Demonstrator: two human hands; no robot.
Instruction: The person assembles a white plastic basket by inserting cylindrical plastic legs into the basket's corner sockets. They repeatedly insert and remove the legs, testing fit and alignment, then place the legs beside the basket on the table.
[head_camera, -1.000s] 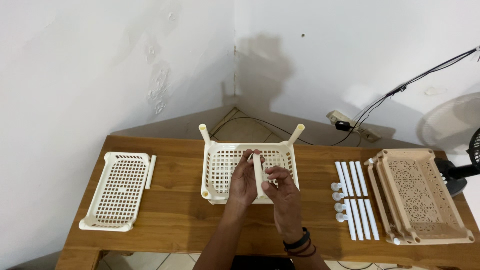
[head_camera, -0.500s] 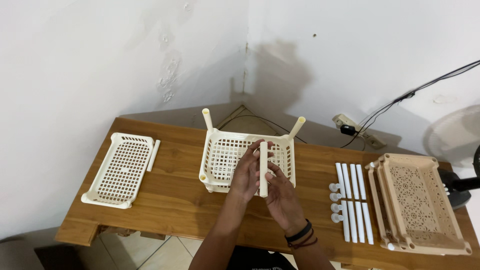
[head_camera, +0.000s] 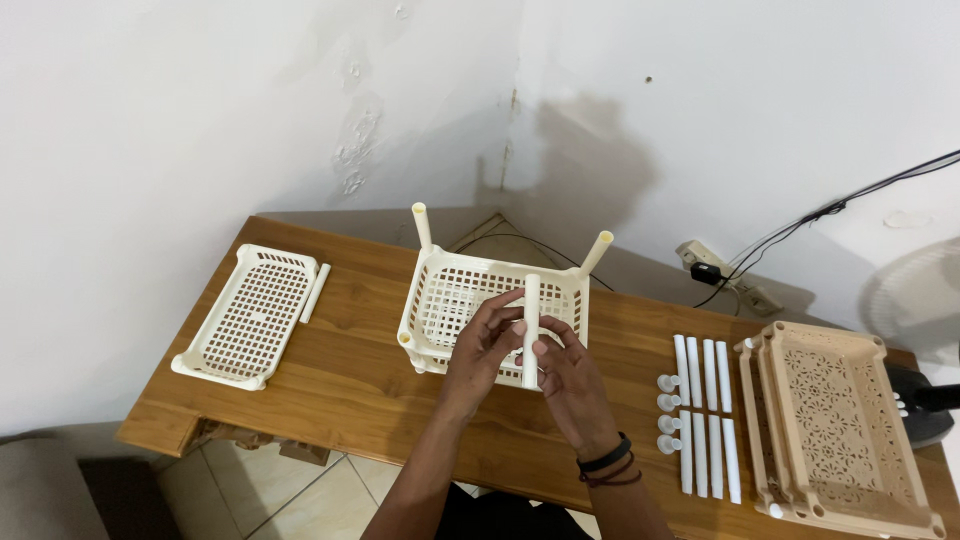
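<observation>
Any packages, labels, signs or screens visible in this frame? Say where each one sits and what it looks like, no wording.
None in view. The wooden table carries only bare plastic parts: cream lattice baskets, white tubes and stacked beige trays. Both hands hold one unmarked cream tube.

Cream tube, basket: smooth matt plastic; table: glossy wood.
</observation>
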